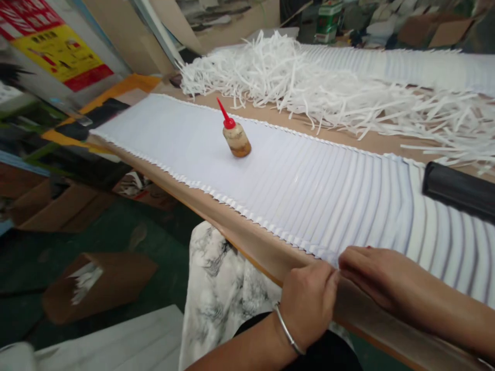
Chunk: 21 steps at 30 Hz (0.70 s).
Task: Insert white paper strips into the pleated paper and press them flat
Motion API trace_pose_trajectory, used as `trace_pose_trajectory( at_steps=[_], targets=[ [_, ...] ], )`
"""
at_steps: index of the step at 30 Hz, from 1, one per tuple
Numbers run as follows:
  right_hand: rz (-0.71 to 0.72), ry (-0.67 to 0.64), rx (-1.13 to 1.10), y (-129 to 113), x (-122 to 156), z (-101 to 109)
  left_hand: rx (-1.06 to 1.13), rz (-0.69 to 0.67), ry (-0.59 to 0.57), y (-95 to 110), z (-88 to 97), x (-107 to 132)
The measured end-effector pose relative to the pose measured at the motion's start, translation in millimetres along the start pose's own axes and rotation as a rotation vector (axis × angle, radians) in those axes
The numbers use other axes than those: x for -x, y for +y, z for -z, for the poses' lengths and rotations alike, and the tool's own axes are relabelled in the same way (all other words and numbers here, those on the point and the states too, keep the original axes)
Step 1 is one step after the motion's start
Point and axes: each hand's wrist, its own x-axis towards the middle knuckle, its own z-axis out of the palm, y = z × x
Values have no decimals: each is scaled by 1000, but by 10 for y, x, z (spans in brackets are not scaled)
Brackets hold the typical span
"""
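A long row of overlapped white paper sheets [294,190] lies fanned along a brown table [247,239]. My left hand [309,304], with a metal bangle on its wrist, is closed in a pinch at the near edge of the sheets. My right hand [367,273] is right beside it, fingers pressed together on the same edge of the paper. A small glue bottle [235,136] with a red pointed cap stands on the sheets further left.
A big heap of white paper strips [328,87] covers the far side of the table. A black bar-like object [458,190] lies across the sheets at the right. Cardboard boxes [100,283] sit on the floor to the left.
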Motion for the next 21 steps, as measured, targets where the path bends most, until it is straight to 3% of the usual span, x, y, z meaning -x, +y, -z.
trace_pose_trajectory(
  at_steps=[6,12,16,21],
  targets=[
    [-121,4,-41,157,-206,37,333,230,-61,-176,-28,-4],
    [-151,4,115,241,-581,128,254,289,-67,-313,31,29],
    [-170,-18,207,263,-731,153,152,231,-26,-367,96,83],
    [-168,-36,293,274,-811,187,-24,15,54,-423,128,104]
  ],
)
